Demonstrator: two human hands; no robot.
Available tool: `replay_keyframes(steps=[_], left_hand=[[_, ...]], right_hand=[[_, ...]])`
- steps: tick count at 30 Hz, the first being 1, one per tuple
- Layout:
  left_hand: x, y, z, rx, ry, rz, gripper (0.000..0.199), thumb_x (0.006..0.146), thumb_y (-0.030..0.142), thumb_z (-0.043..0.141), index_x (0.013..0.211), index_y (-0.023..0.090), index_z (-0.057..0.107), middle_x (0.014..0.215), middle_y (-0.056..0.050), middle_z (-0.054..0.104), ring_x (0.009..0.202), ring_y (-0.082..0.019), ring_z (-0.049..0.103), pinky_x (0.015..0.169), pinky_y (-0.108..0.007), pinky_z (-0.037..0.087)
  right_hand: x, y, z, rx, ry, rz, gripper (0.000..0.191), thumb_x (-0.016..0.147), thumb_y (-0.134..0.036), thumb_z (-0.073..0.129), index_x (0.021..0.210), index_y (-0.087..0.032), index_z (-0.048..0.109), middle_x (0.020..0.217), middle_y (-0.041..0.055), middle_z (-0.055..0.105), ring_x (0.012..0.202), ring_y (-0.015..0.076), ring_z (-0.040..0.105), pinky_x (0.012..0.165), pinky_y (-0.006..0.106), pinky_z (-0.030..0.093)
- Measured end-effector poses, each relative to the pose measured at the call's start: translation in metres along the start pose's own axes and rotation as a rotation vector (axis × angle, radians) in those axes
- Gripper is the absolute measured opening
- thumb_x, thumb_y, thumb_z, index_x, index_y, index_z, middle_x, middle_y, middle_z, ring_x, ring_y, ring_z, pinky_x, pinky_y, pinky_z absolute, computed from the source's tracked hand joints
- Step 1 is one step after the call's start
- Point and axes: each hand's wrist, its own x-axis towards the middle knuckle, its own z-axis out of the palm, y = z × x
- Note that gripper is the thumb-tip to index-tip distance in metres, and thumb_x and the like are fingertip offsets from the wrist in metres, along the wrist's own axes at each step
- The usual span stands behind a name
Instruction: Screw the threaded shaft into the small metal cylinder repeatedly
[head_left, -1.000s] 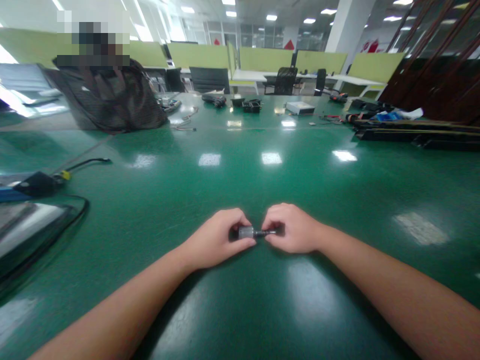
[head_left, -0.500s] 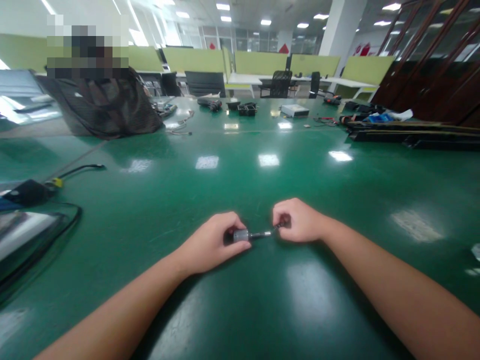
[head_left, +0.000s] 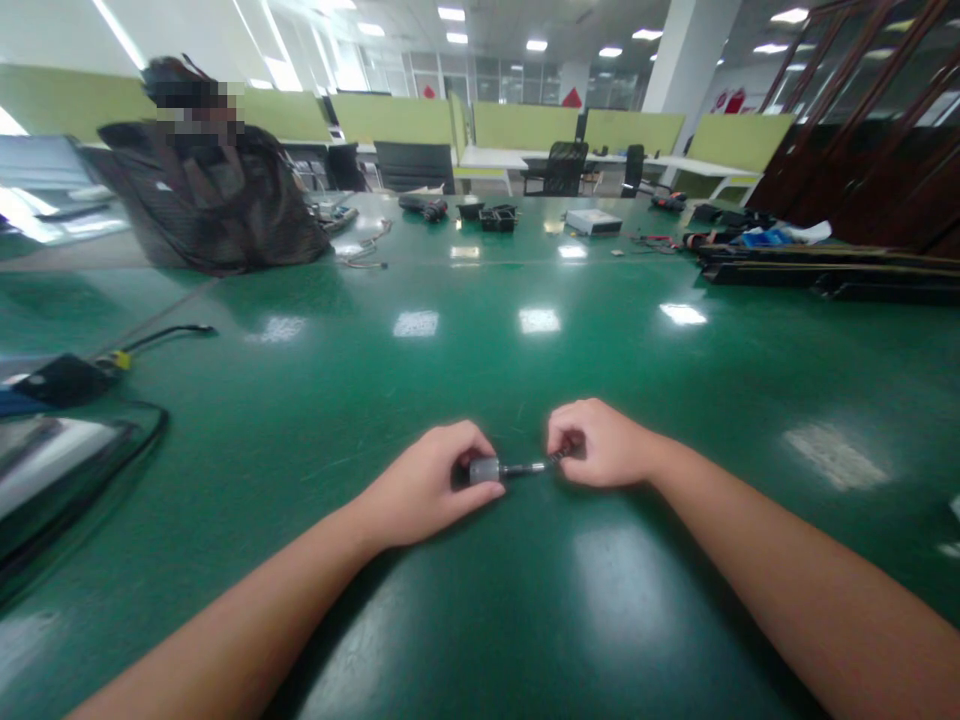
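Note:
My left hand (head_left: 427, 487) lies low over the green table (head_left: 480, 380), with thumb and fingers around a short grey cylinder with a thin metal shaft (head_left: 485, 470). The shaft points right and ends in a shiny tip. My right hand (head_left: 604, 442) is closed in a pinch just beyond that tip. Between its thumb and forefinger is a small dark piece (head_left: 559, 455), too small to name. Whether this piece touches the shaft tip, I cannot tell.
A large dark bag (head_left: 225, 205) stands at the far left. Nearer on the left are a black cable (head_left: 161, 425) and a flat device (head_left: 60, 460). Long black bars (head_left: 825, 270) lie at the far right. A silver box (head_left: 592, 221) sits at the back.
The view has shifted very slightly. Both hands keep the same hold, and the cylinder with its shaft stays in place between them.

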Motion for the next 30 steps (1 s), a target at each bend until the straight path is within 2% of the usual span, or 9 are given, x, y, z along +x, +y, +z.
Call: replay_keyframes(steps=[10,13,19,23,27,30], left_hand=[[-0.001,0.0,0.001,-0.004,0.001,-0.031,0.024,0.085,0.038,0.071,0.098,0.021,0.061,0.09,-0.001,0.064,0.078,-0.018,0.059,0.069,-0.03,0.045],[-0.002,-0.003,0.001,-0.007,0.011,-0.026,0.024,0.084,0.038,0.072,0.098,0.02,0.061,0.089,-0.001,0.064,0.078,-0.018,0.059,0.069,-0.029,0.045],[-0.004,-0.009,0.003,-0.017,0.017,-0.014,0.024,0.081,0.033,0.074,0.098,0.021,0.062,0.091,-0.002,0.064,0.081,-0.019,0.059,0.071,-0.03,0.045],[-0.003,-0.008,0.002,-0.021,0.022,0.012,0.029,0.083,0.038,0.073,0.104,0.021,0.063,0.094,-0.002,0.065,0.082,-0.019,0.059,0.073,-0.03,0.046],[-0.003,-0.005,0.002,-0.03,0.013,0.018,0.023,0.089,0.037,0.067,0.104,0.021,0.063,0.094,-0.003,0.065,0.082,-0.018,0.059,0.073,-0.03,0.046],[-0.002,-0.005,0.003,-0.02,0.013,0.008,0.022,0.087,0.036,0.068,0.102,0.021,0.064,0.094,-0.002,0.065,0.082,-0.018,0.06,0.072,-0.029,0.046]], right_hand=[[0.002,-0.009,0.006,-0.037,-0.01,-0.001,0.013,0.067,-0.009,0.067,0.077,-0.017,0.07,0.072,-0.0008,0.067,0.066,0.0126,0.06,0.065,0.023,0.045],[0.007,-0.018,0.015,-0.062,0.013,-0.029,0.008,0.071,-0.013,0.071,0.078,-0.017,0.072,0.074,0.0005,0.069,0.069,0.0138,0.061,0.068,0.025,0.045],[0.014,-0.029,0.038,-0.071,0.1,-0.099,0.013,0.085,-0.019,0.07,0.097,-0.019,0.075,0.093,0.0055,0.075,0.088,0.0183,0.065,0.082,0.029,0.048],[0.013,-0.027,0.04,-0.092,0.113,-0.049,0.011,0.085,-0.021,0.072,0.096,-0.019,0.075,0.091,0.0046,0.074,0.083,0.0171,0.065,0.076,0.028,0.048],[0.012,-0.026,0.038,-0.1,0.108,-0.057,0.011,0.085,-0.021,0.072,0.096,-0.019,0.074,0.09,0.0043,0.073,0.083,0.0169,0.064,0.076,0.028,0.047],[0.012,-0.027,0.038,-0.093,0.099,-0.071,0.011,0.085,-0.021,0.072,0.096,-0.019,0.074,0.089,0.0044,0.072,0.083,0.0171,0.064,0.077,0.028,0.047]])
